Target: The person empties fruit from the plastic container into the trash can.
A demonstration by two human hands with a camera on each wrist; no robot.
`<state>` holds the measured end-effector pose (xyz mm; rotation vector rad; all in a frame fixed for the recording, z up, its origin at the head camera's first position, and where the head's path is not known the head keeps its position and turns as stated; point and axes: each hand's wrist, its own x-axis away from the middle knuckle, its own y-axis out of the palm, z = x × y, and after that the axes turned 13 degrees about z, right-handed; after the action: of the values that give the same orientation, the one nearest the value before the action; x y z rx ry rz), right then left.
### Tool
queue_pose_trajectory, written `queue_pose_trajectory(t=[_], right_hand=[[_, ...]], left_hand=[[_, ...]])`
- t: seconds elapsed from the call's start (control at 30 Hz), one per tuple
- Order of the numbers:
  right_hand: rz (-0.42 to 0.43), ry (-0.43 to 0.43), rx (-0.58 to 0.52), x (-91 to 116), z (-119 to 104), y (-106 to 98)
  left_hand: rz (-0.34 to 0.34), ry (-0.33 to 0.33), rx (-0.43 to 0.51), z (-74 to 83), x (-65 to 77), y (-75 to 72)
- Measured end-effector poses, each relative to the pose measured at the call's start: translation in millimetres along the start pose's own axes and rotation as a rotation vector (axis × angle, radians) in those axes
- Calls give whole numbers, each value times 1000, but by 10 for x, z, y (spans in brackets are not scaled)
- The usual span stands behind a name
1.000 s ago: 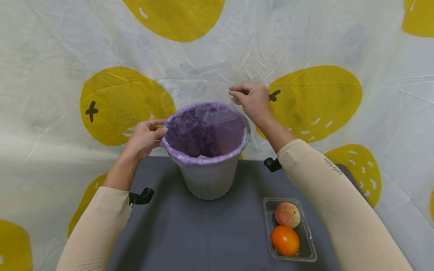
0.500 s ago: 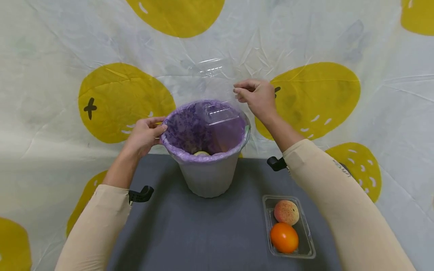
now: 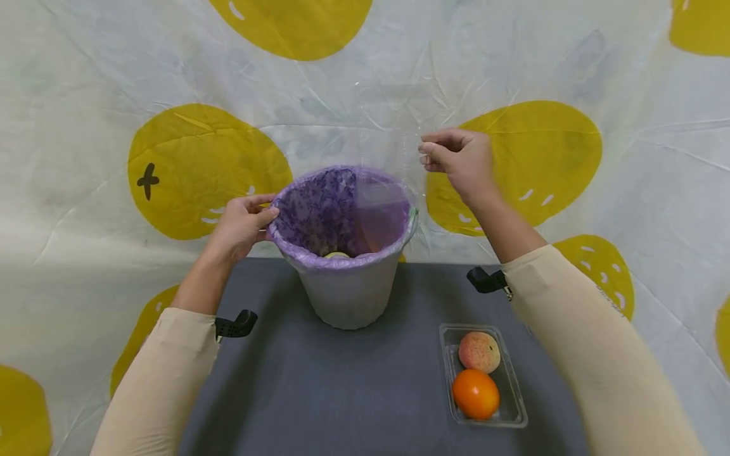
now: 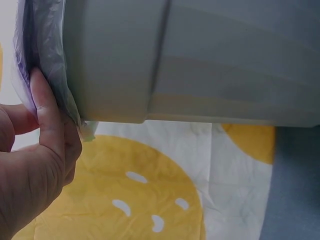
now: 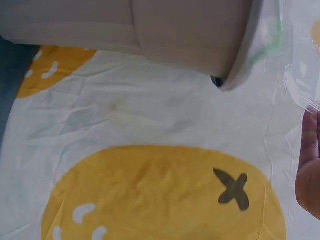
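While your left hand (image 3: 242, 225) pinches the purple liner (image 3: 313, 212) at the rim of the bin (image 3: 348, 294), your right hand (image 3: 462, 161) holds a clear plastic piece (image 3: 389, 136) by its edge. To do this well, let the left grip press liner and rim together so that the bin does not tip or the bag slide inward, and pinch the plastic only as firmly as it needs: it looks thin and would probably flex or crease. The piece extends leftward from your right fingertips, above and in front of the bin's mouth; whether it touches the rim, you cannot tell from these views. Being see-through, it is best judged by its glinting edges.

As for pose, your right forearm slants up from the lower right, the hand raised above rim height, thumb and index finger nearly meeting on the plastic. Your left arm reaches forward, thumb toward you, finger and thumb close together on the rim. Below your right grip, well apart, lies a clear tray (image 3: 509, 404) with a peach (image 3: 479, 352) and an orange fruit (image 3: 476, 394).
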<state>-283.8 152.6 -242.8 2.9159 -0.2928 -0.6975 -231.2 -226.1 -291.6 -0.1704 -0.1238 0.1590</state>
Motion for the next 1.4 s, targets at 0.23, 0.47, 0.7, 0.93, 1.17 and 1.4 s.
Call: queue_pose_trajectory(t=[0.23, 0.47, 0.7, 0.93, 1.17, 1.4], right_hand=[[36, 18, -51, 31, -55, -305], [83, 50, -83, 93, -44, -644], [116, 82, -88, 199, 40, -991], [161, 118, -47, 328, 165, -1287], [181, 177, 32, 459, 356, -1545], [141, 240, 196, 605, 602, -1693]], left_hand=[[1, 3, 2, 19, 4, -8], [-6, 10, -2, 19, 12, -10], [-6, 16, -4, 0, 3, -14], [-22, 15, -16, 0, 8, -15], [-22, 13, -12, -3, 4, -14], [-14, 14, 9, -17, -5, -18]])
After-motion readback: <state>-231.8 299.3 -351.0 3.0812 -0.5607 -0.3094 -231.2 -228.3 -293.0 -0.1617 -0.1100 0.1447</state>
